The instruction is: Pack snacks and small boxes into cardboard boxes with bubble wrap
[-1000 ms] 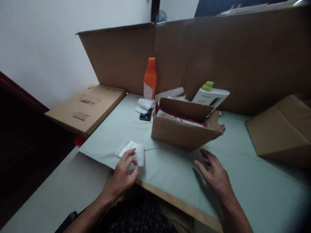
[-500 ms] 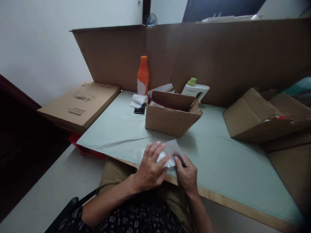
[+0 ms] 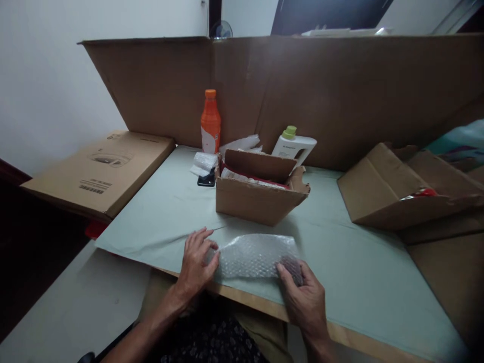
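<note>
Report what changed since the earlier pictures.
The bubble wrap, folded earlier, has moved right and spread out before the open box. The right hand, empty at first, now holds its right end; the left hand is at the other. The box and orange bottle stayed put.

Left hand (image 3: 197, 260) palm down and loosely curved, right hand (image 3: 305, 295) in a thumb-on-top pinch.

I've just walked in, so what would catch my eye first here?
The bright orange bottle stands out most, upright near the back of the table, before the cardboard wall. At the table's near edge, the right hand grips bubble wrap, the left hand at its other end.
</note>
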Tool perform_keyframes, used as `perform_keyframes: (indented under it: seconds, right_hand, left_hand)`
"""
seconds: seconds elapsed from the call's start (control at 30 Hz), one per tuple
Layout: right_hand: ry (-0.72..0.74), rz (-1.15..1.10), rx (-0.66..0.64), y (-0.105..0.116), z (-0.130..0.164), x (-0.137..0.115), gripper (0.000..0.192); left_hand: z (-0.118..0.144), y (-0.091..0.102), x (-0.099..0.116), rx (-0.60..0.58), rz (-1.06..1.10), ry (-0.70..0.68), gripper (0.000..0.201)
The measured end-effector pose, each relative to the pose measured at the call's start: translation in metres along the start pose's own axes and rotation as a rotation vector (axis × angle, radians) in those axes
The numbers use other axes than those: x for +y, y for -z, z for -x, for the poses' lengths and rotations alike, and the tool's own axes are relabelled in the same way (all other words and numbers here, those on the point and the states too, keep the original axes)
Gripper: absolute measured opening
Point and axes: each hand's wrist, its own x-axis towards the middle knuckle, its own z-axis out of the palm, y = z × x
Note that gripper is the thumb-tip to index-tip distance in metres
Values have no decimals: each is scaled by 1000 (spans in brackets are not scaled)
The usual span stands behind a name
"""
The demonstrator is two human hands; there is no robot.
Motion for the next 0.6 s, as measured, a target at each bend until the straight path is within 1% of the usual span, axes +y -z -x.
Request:
perform_keyframes:
  seconds: [0.03,0.1,0.17,0.2,0.27,0.33,0.4,0.47,0.53,0.6]
  right_hand:
    - [2,18,8,-1,-4,2,40]
    - [23,97,0,-2,-12,10,47]
    - [80,236,23,0,-18,24,57]
    - [120,305,55,2,-20,31,62]
    - [194,404,115,7,-21,47,63]
    - [237,469,116,12,-21,59,57]
    - [260,531,80,15,-23,67,52]
    - [280,570,46,16,-24,71,50]
    - [294,575,41,17,-26,74,48]
    - [308,570,43,18,-28,78,46]
  left_hand:
    - [-10,0,-2,-5,-22,-9,15]
    - [-25,-4,-10,-29,-103,-1,34]
    - [-34,-7,-23,-46,-180,35,54]
    - [-37,-7,-31,-43,-201,51,58]
    - [-45,-3,-50,-17,-220,67,55]
    - [-64,6,-69,30,-237,79,46]
    - [-97,14,-87,67,-246,101,40]
    - [-144,15,-103,75,-213,170,41]
    - [-196,8,-120,71,-144,315,47]
    - [-245,-5,-135,96,-117,419,50]
